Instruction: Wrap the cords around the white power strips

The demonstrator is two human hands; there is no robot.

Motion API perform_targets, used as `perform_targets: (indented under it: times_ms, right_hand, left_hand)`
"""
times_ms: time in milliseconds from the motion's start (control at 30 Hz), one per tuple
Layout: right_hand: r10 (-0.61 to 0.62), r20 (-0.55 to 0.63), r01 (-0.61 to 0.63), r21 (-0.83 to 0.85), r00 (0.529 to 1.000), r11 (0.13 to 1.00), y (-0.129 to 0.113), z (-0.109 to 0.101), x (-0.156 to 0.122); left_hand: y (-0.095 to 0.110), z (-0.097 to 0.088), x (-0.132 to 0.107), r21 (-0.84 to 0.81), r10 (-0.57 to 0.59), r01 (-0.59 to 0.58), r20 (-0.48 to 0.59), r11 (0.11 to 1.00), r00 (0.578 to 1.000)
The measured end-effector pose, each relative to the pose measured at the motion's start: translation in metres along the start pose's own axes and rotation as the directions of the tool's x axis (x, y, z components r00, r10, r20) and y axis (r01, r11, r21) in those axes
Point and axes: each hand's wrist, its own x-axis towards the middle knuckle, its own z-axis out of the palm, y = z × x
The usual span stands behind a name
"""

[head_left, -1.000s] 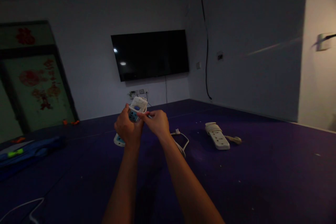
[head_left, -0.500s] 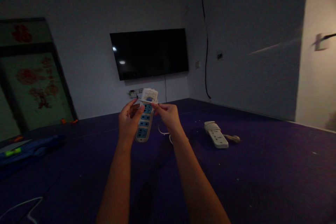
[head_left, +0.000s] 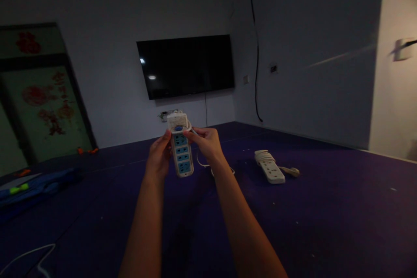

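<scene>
A white power strip (head_left: 182,150) with blue socket faces is held up in front of me, its long side nearly upright. My left hand (head_left: 159,152) grips its left edge, the thumb beside the blue switch. At the right edge, my right hand (head_left: 206,141) pinches the strip's white cord (head_left: 189,127), which crosses the strip close to the switch. From there the cord hangs behind my right wrist, and a loop (head_left: 202,164) of it shows lower down. On the purple surface to the right lies a second white power strip (head_left: 273,171), its cord wound round one end.
A dark television (head_left: 187,67) hangs on the far wall. Blue cloth (head_left: 39,189) with a yellow-green patch lies at left, near a white cable (head_left: 32,251). A black cable (head_left: 256,82) runs down the right wall. A door with a handle (head_left: 404,49) stands at far right.
The power strip has turned from leaning right to nearly upright, its top tilting slightly left. The cord now lies across it below the switch. My left thumb has moved up to the edge.
</scene>
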Motion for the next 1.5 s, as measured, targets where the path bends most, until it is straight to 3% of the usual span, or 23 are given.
perform_targets:
  times_ms: [233, 433, 700, 933, 1167, 1300, 1500]
  right_hand:
    - [0.032, 0.046, -0.034, 0.044, 0.998, 0.998, -0.011, 0.005, -0.002]
    - [0.034, 0.100, -0.039, 0.043, 0.994, 0.998, -0.012, 0.006, -0.003]
    - [0.058, 0.081, -0.058, -0.005, 0.995, 0.998, -0.009, 0.008, -0.003]
    - [0.106, 0.047, -0.097, -0.165, 0.993, 0.982, 0.002, 0.008, -0.001]
    - [0.171, 0.189, -0.133, -0.199, 0.967, 0.971, 0.007, 0.002, -0.002]
    - [0.240, 0.215, -0.164, -0.320, 0.947, 0.933, 0.011, -0.011, 0.001]
    - [0.035, 0.159, 0.026, -0.363, 0.987, 0.932, 0.006, -0.016, 0.003]
  left_hand:
    - [0.000, 0.000, -0.001, -0.016, 0.039, -0.037, 0.156, 0.999, 0.987]
    - [-0.007, -0.006, 0.004, 0.025, 0.136, -0.141, 0.134, 0.990, 0.982]
    - [-0.005, -0.001, 0.000, -0.004, 0.088, -0.088, 0.181, 0.996, 0.979]
    - [-0.008, -0.003, 0.006, -0.023, 0.208, -0.206, 0.098, 0.978, 0.973]
    - [-0.003, -0.007, 0.005, 0.057, 0.198, -0.200, 0.037, 0.978, 0.980]
    - [0.001, -0.010, 0.003, 0.075, 0.173, -0.174, 0.016, 0.982, 0.985]
    - [0.002, -0.012, 0.003, 0.108, 0.167, -0.163, -0.026, 0.981, 0.986]
